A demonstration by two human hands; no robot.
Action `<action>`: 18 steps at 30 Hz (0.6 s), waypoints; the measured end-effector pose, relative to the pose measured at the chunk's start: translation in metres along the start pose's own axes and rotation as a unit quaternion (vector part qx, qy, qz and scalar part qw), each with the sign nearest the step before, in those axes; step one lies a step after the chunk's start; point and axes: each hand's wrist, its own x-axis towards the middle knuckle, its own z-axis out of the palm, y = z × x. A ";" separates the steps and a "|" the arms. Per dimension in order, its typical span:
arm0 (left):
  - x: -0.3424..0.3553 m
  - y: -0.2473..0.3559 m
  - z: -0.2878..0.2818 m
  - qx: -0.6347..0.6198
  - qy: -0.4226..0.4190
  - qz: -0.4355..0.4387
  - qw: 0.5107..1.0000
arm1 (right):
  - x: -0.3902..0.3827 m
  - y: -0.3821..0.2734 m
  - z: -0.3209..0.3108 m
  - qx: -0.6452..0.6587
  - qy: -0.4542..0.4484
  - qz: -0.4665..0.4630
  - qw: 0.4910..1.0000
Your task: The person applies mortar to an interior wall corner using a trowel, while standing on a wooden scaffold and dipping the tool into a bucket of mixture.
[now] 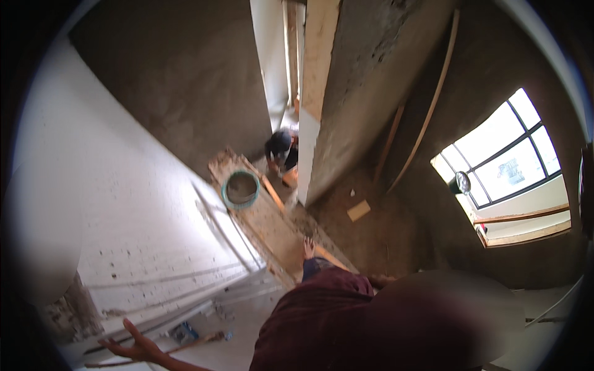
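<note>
My left hand [137, 347] is stretched out at the lower left, fingers spread, holding nothing. It is nearest a long thin wooden stick [198, 341] and a small blue item [184, 332] on the pale surface below. Of my right side, only a bit of bare skin [382, 281] shows past the maroon shirt [328, 294]; its fingers are hidden. My bare foot [308, 248] rests on a plank platform [266, 222]. A round teal-rimmed tub [241, 189] with grey contents stands farther along the planks.
Below, beyond the tub, another person [281, 148] in a dark cap is by an opening. A white wall [142, 216] borders the planks on the left. A rough grey column [359, 93] rises ahead. To the right are a barred window [507, 164] and a leaning pole [433, 99].
</note>
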 end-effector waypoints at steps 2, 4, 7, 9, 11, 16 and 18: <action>-0.005 0.002 0.007 0.021 -0.006 -0.016 1.000 | 0.001 -0.001 -0.021 0.043 0.026 0.003 0.999; 0.000 0.046 -0.014 -0.055 0.072 0.072 0.993 | 0.006 -0.019 -0.056 0.057 0.045 -0.016 0.997; -0.005 0.019 0.005 -0.048 0.027 -0.001 0.998 | 0.018 -0.024 -0.117 0.051 0.106 -0.053 0.992; -0.005 -0.001 -0.002 -0.062 -0.015 -0.052 0.997 | 0.032 -0.037 -0.152 0.031 0.130 -0.099 0.986; -0.006 0.025 0.007 -0.060 -0.025 -0.063 0.996 | 0.026 -0.040 -0.181 0.061 0.149 -0.129 0.979; -0.005 0.021 0.003 -0.126 -0.055 -0.075 0.988 | -0.087 -0.154 -0.249 0.286 0.038 -0.105 0.952; -0.002 0.026 -0.002 -0.130 -0.072 -0.079 0.986 | -0.081 -0.167 -0.243 0.311 -0.019 -0.172 0.934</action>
